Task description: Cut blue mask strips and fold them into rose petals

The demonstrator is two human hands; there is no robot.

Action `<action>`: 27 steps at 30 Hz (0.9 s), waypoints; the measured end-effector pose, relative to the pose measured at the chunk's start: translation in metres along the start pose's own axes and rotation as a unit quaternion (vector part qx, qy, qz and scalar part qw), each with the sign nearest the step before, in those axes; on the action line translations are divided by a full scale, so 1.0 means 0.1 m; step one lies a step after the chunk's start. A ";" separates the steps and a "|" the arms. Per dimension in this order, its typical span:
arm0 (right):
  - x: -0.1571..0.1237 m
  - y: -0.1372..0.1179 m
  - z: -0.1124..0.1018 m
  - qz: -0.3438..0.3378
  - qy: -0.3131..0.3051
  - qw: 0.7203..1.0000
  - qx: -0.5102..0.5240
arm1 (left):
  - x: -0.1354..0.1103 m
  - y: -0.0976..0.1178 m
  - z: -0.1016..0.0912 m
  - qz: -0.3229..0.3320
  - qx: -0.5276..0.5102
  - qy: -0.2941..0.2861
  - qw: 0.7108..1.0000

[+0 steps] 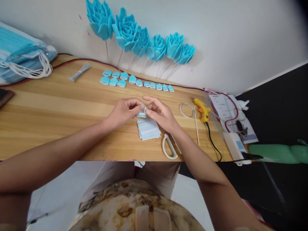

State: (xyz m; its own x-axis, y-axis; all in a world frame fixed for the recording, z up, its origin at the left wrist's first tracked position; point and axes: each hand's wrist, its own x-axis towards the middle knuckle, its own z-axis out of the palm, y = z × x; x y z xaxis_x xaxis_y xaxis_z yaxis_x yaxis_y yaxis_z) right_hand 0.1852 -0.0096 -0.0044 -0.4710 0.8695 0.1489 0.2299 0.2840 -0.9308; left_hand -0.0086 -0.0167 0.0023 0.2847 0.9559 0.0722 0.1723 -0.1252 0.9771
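Note:
Between my two hands is a small light-blue fabric piece (141, 114) with a white band. My left hand (124, 110) pinches its left side between thumb and fingers. From the right, my right hand (160, 114) holds the piece with thumb and fingertips, its other fingers curved above. Right below lies a stack of pale blue-white fabric squares (148, 129). Scissors (169, 147) with a white handle lie partly under my right forearm. Farther back, several folded blue petals (113, 81) are laid out in rows.
Blue fabric flowers on sticks (126, 30) lean on the wall. At right are a yellow glue gun (203, 110), a tape roll (187, 110), a wooden stick (196, 126), a power strip (235, 146) and a green bottle (276, 153). Bagged blue masks (21, 54) and grey wires (80, 72) lie left.

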 end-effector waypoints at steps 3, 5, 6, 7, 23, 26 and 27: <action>0.00 0.00 0.02 -0.004 -0.001 1.000 -0.003 | -0.01 0.02 0.00 0.004 -0.002 -0.002 1.000; 0.00 0.00 0.03 -0.009 0.010 1.000 -0.011 | -0.02 0.04 0.00 0.003 -0.008 -0.003 1.000; 0.00 0.00 0.03 -0.009 0.019 1.000 -0.013 | -0.02 0.05 -0.01 0.001 -0.011 -0.005 1.000; 0.00 0.01 0.03 -0.008 0.029 0.999 -0.013 | -0.02 0.05 -0.01 -0.003 -0.014 -0.009 1.000; 0.01 0.00 0.01 0.011 0.072 0.997 0.040 | -0.02 0.00 0.01 -0.039 0.013 -0.060 0.997; 0.01 0.01 0.01 0.011 0.091 0.995 0.036 | -0.02 0.00 0.02 -0.036 0.013 -0.065 0.997; 0.01 0.01 0.01 0.007 0.099 0.995 0.034 | -0.02 0.00 0.02 -0.034 0.008 -0.061 0.998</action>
State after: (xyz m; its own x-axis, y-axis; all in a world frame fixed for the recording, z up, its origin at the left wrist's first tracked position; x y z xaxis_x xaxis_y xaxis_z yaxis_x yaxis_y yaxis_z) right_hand 0.1845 -0.0088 -0.0057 -0.2903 0.9373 0.1926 0.1744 0.2498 -0.9525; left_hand -0.0075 -0.0192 0.0017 0.3848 0.9228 -0.0202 0.2098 -0.0661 0.9755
